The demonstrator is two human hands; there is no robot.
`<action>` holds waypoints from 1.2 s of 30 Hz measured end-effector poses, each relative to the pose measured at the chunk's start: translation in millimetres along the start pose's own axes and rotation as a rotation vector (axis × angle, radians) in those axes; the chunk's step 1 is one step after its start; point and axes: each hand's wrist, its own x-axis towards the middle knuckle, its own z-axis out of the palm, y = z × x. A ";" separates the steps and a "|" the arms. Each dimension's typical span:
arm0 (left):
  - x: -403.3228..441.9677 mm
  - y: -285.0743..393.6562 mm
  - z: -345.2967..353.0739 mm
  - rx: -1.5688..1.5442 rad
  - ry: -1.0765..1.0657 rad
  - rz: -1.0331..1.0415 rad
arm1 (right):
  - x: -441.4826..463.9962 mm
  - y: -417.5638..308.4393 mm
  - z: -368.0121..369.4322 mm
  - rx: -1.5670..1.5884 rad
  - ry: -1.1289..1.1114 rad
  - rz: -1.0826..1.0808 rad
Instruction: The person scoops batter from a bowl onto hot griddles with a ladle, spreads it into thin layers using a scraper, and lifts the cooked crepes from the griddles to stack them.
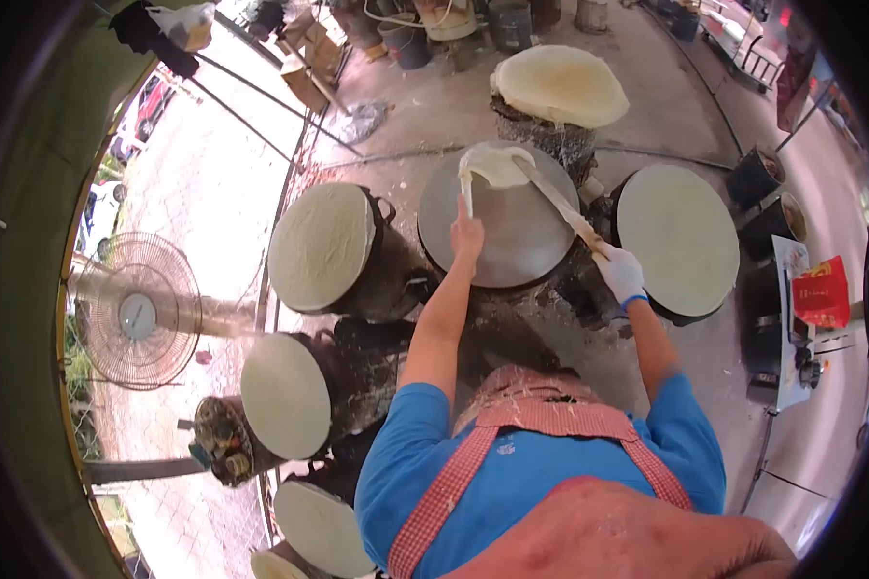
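Observation:
In front of me is a round grey griddle (521, 241), with a pale mass of batter or dough (497, 166) at its far side. My left hand (467, 236), bare, is closed around a short whitish stick-like tool (467, 198) whose upper end meets the pale mass. A white glove covers my right hand (620, 273); its fingers wrap the handle of a long wooden paddle (558, 201). The paddle slants up and left, its far end touching the mass. Most of the griddle's surface shows bare and shiny.
Pale sheets cover round griddles at left (321, 246), right (679, 241) and lower left (286, 396). A stack of flat pancakes (560, 87) stands beyond on a dark support. A fan (137, 314) is at left. Buckets (755, 177) and a red bag (821, 292) are at right.

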 end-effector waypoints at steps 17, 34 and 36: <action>-56.6 -12.1 -152.9 -0.483 -0.451 -0.553 | 83.6 -71.6 87.7 0.115 -0.026 0.024; -180.5 -70.3 -184.2 -0.286 -0.290 -0.366 | 35.5 -42.7 118.4 1.203 -0.093 0.548; -180.6 -52.5 -191.0 -0.340 -0.327 -0.557 | 31.4 -95.3 78.2 1.114 -0.316 0.541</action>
